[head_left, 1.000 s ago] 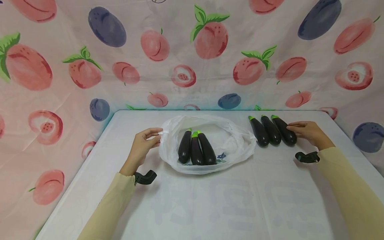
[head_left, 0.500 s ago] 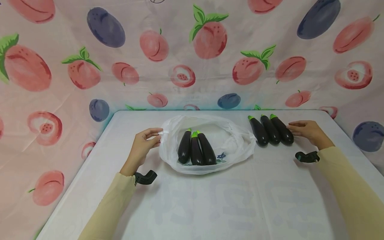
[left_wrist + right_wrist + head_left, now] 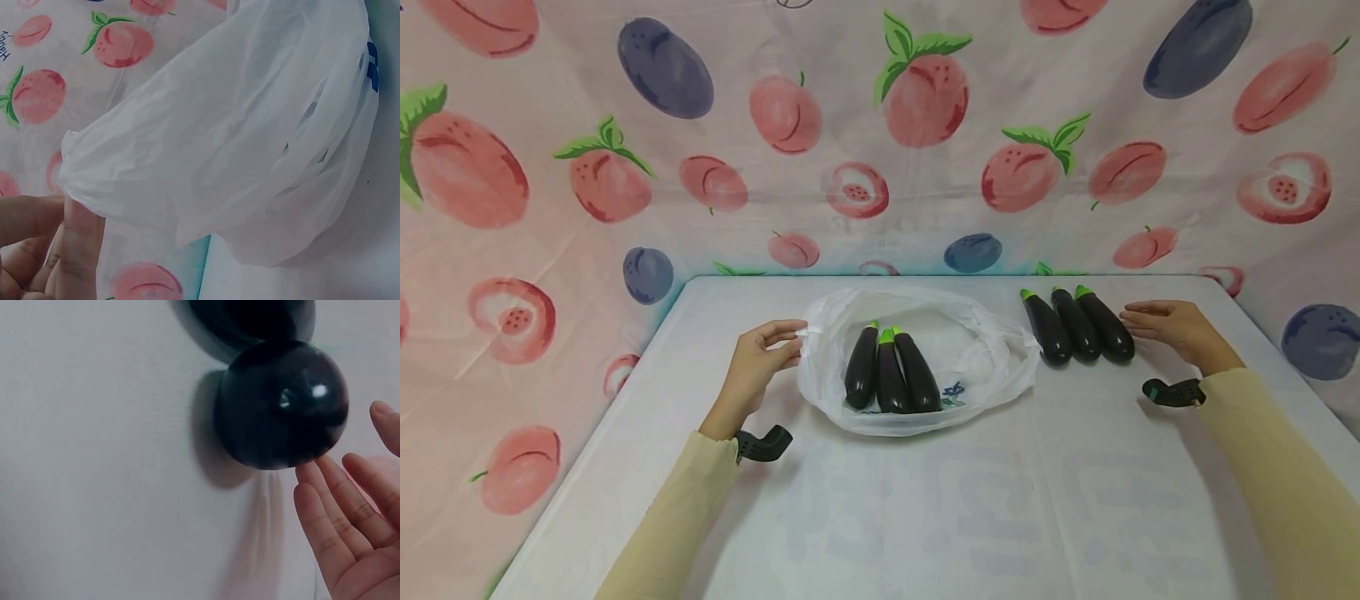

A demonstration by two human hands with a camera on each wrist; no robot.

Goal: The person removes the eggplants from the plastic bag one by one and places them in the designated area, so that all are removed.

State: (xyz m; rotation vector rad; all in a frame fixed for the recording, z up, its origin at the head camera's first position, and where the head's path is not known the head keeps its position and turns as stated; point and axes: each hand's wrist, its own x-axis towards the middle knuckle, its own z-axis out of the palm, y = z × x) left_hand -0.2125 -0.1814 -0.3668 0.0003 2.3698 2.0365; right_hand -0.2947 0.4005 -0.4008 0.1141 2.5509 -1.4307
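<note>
My left hand [image 3: 758,367] pinches the left edge of a white plastic bag [image 3: 992,400], which lies with its mouth spread wide. In the left wrist view the bag [image 3: 187,150] is drawn taut from thumb and fingers. Three dark eggplants [image 3: 891,375] with green tops lie inside it, side by side. To the bag's right, another three eggplants [image 3: 1078,325] lie in a slanted row. My right hand [image 3: 1172,329] is beside the rightmost of these, fingers extended. In the right wrist view its fingertips are close to that eggplant's [image 3: 281,406] rounded end; contact is hard to tell.
Everything lies on a white-covered table [image 3: 925,517]. A fruit-patterned cloth [image 3: 917,200] hangs behind the far edge and along the left. Black wrist devices [image 3: 765,443] sit at both cuffs.
The rightmost eggplant has shifted slightly left against its neighbour. My right hand was touching it and has since eased slightly right. My left hand and the bag have stayed put.
</note>
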